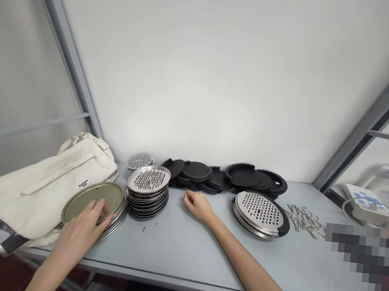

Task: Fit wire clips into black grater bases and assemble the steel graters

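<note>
My left hand (91,220) rests over the olive-green round lid (84,199) that tops a stack of metal discs at the left; its fingers are somewhat bent and spread. My right hand (197,204) lies on the grey table, fingers curled in, just right of a tall stack of round metal grater discs (149,180). Whether it holds anything small is hidden. Behind it is a row of black round plastic parts (195,171). To its right sits a grater disc (262,212) with a black rim, on top of other discs.
A cream cloth bag (44,185) lies at the left edge of the table (183,255). Small metal wire clips (306,220) are heaped at the right. A white device (365,203) with a cable stands beyond the right frame post. A white panel closes off the back.
</note>
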Available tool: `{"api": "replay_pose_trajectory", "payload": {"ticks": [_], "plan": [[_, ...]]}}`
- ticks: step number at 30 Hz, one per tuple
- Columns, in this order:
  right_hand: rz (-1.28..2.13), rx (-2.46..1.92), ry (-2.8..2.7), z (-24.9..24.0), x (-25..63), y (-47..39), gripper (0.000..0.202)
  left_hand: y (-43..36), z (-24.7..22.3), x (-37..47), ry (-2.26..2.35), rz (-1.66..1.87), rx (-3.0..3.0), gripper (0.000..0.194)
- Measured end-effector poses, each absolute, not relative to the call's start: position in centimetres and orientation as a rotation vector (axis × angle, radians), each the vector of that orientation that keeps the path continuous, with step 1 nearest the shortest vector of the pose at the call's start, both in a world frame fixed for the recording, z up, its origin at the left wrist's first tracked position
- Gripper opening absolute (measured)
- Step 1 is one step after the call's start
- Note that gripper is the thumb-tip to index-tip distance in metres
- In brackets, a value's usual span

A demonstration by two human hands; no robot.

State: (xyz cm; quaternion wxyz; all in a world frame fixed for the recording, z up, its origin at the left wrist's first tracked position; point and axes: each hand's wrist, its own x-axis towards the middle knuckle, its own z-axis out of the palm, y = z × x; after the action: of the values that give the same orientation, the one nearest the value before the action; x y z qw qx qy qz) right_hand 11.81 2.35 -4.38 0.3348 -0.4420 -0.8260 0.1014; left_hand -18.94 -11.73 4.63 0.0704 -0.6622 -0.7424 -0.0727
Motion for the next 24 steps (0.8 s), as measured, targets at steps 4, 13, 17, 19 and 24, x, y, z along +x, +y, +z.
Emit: {"api": "replay_pose_trajectory", "payload": {"ticks": [4, 13, 17, 19, 24], "plan": [[0.258, -1.184, -2.129, -4.4, 12.1, 2.5, 0.028, -11.7, 5.1, -19.8, -2.203, -0.312, -2.195, 0.032], [0.248, -1.209, -2.131, -4.4, 12.3, 2.5, 0.028, -11.1, 5.0, -20.2, -2.192, -0.351, -2.186, 0.031], [0.253, -1.211, -2.12, -4.3, 12.2, 2.5, 0.028, -11.2, 5.1, -20.3, -2.138, -0.343, -2.331, 0.032], [0.256, -1.213, -2.116, -4.3, 12.2, 2.5, 0.028, -11.2, 5.3, -20.3, -2.144, -0.3, -2.333, 0.031], [0.254, -1.22, -2.119, -4.2, 12.3, 2.4, 0.028, -11.6, 5.4, -19.9, -2.108, -0.281, -2.239, 0.031]]}}
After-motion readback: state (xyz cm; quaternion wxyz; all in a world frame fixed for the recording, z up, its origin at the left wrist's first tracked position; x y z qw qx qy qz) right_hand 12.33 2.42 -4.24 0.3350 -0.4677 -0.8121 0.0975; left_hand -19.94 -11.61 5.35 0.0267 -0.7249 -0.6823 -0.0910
